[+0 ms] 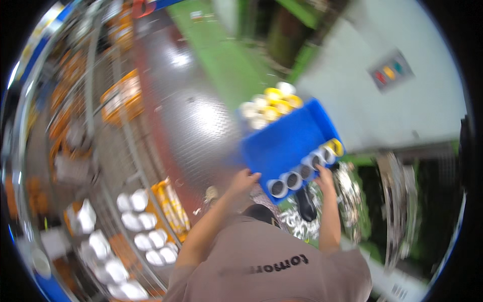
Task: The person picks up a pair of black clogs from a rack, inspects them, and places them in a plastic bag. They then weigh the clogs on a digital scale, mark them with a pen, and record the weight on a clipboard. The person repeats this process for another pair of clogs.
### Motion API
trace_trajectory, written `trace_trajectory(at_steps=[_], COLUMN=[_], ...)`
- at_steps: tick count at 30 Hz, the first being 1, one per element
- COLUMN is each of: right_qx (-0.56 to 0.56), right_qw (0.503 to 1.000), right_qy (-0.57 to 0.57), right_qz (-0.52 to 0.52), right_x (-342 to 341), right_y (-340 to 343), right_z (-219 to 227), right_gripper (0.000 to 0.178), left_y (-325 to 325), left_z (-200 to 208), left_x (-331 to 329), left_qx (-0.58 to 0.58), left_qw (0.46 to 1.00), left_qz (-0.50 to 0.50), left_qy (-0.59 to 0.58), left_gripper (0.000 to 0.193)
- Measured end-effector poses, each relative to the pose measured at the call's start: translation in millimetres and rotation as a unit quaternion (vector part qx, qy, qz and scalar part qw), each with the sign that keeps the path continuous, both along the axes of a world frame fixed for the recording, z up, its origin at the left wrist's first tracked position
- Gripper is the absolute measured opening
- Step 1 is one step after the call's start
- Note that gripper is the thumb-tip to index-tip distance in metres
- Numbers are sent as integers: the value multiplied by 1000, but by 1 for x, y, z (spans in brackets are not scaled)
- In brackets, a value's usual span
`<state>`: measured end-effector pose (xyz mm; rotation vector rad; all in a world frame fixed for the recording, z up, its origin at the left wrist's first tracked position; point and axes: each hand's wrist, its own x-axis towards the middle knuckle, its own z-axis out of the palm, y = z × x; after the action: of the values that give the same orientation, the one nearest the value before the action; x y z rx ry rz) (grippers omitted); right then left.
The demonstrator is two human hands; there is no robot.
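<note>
A blue plastic tray (287, 136) lies slantwise in front of me, with a row of round white cup-like pieces (293, 180) along its near side. The rings look dark inside, and a yellow one (335, 146) sits at the row's right end. My left hand (245, 181) is closed at the tray's left edge, thumb toward the tray. At the near right edge, beside the row, my right hand (323, 177) curls its fingers on the rim. Motion blur softens both grips, and the undersides are hidden.
White and yellow round pieces (271, 105) cluster beyond the tray. A pale machine panel with coloured buttons (390, 72) stands at right. White scraps (302, 221) litter the floor around my black shoe (305, 204). Metal racks (126, 131) with orange bins (123, 98) line the left.
</note>
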<state>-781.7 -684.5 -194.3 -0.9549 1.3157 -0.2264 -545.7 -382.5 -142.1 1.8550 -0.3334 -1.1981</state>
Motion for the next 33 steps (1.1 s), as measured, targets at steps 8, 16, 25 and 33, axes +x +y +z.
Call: trace_trajectory(at_steps=[8, 16, 25, 33], right_qx=[-393, -390, -232, 169], right_qw=[888, 765, 695, 874], right_qy=[235, -209, -214, -205], right_qz=[50, 469, 647, 407], right_x=[-4, 149, 302, 446], right_y=[26, 218, 354, 451], right_z=[32, 163, 141, 174], right_gripper=[49, 53, 25, 58], left_y=[29, 82, 221, 324], left_z=[-25, 55, 89, 123], left_x=[-2, 27, 121, 166], left_qx=[14, -216, -321, -70], left_qw=[991, 899, 820, 817], left_qz=[24, 326, 472, 290], left_qy=[-134, 199, -28, -494], left_gripper=[42, 18, 37, 66])
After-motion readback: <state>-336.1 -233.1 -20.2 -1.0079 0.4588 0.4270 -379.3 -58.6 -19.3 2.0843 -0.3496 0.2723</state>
